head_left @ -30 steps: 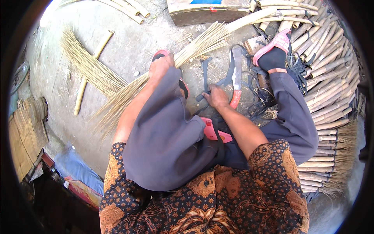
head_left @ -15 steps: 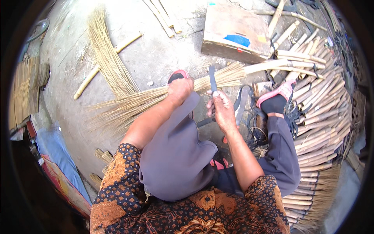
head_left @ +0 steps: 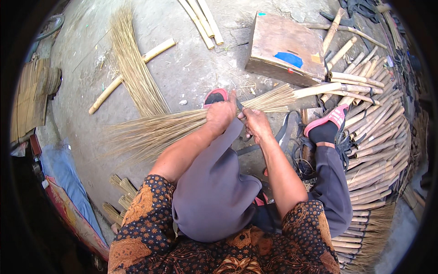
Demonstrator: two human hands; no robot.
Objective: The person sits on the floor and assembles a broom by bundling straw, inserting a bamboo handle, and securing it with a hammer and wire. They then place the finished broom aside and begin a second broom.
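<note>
A bundle of long straw-coloured broom bristles [head_left: 155,128] lies across in front of me, its loose ends fanned out to the left. At its right end it meets a pale bamboo stick [head_left: 318,90]. My left hand [head_left: 221,115] is closed around the bundle's middle, over my pink sandal [head_left: 215,96], with the thumb pointing up. Just to the right, my right hand [head_left: 256,123] pinches a dark flat strip [head_left: 240,106] against the bristles, close to the left thumb. Part of the strip is hidden by the fingers.
A wooden box [head_left: 287,48] with a blue patch stands beyond the bundle. Many bamboo-handled brooms [head_left: 374,150] are piled along the right. Another bristle bundle [head_left: 137,68] rests over a bamboo stick [head_left: 106,95] at far left. Dark strips [head_left: 303,153] lie tangled by my right foot.
The strip, which stood up from my right hand, is now down against the bundle. My right hand has closed in on my left, whose thumb is now raised beside the strip.
</note>
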